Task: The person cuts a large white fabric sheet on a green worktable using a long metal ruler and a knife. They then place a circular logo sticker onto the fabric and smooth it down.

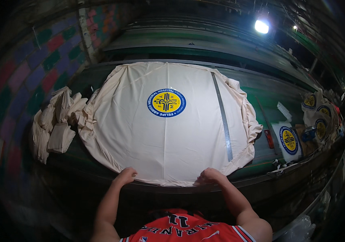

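A large cream cloth (132, 137) lies spread over a green table, its sides gathered in folds. Toward its far middle sits a round blue and yellow printed emblem (166, 103). My left hand (127, 175) is closed on the cloth's near edge, left of the middle. On the same edge, farther right, my right hand (212, 176) is closed on the fabric too. A long metal ruler (222, 117) lies on the right part of the cloth, running from the far side toward me.
Folded cream cloths (57, 125) are piled at the left. To the right lie a red and black tool (269, 138), a white sheet with the same emblem (287, 141) and more emblem-printed cloth (321, 113). A painted block wall (39, 56) stands at the left; a bright lamp (261, 26) shines above.
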A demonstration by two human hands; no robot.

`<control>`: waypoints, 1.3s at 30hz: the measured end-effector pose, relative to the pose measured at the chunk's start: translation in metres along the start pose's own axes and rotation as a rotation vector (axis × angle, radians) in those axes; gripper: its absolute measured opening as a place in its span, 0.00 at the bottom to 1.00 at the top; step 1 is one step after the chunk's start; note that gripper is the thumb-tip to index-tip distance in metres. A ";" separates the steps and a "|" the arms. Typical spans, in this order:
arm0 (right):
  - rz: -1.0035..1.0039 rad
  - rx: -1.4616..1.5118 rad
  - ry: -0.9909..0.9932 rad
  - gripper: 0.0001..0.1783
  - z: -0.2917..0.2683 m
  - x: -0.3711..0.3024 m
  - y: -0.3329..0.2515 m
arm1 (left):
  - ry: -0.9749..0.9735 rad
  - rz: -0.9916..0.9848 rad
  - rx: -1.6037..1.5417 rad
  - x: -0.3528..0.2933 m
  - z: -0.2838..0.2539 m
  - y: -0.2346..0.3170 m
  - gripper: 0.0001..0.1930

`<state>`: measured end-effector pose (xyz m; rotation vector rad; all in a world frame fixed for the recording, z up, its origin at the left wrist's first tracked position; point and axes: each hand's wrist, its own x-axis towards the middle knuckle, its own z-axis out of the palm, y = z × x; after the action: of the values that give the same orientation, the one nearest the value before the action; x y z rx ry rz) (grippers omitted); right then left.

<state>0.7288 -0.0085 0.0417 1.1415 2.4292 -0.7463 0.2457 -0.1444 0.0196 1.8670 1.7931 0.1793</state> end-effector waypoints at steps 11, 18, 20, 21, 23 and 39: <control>-0.440 0.211 0.456 0.08 0.014 0.119 -0.138 | 0.290 0.043 0.332 -0.013 -0.075 -0.133 0.13; -0.422 0.079 0.373 0.18 0.027 0.149 -0.191 | 0.096 -0.001 0.297 -0.023 -0.085 -0.166 0.08; -0.350 0.070 0.309 0.21 0.025 0.154 -0.197 | -0.034 -0.075 0.301 -0.029 -0.090 -0.169 0.08; -0.330 0.083 0.295 0.22 0.023 0.155 -0.200 | -0.073 -0.095 0.279 -0.032 -0.093 -0.169 0.09; -0.315 0.098 0.269 0.24 0.018 0.155 -0.204 | -0.151 -0.119 0.249 -0.036 -0.099 -0.168 0.10; -0.256 0.219 0.162 0.23 0.008 0.084 -0.185 | -0.169 0.395 0.116 0.000 -0.055 -0.023 0.31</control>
<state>0.5326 -0.0622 0.0494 1.0117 2.7181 -1.0582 0.2003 -0.1290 0.0553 2.2331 1.3348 0.0576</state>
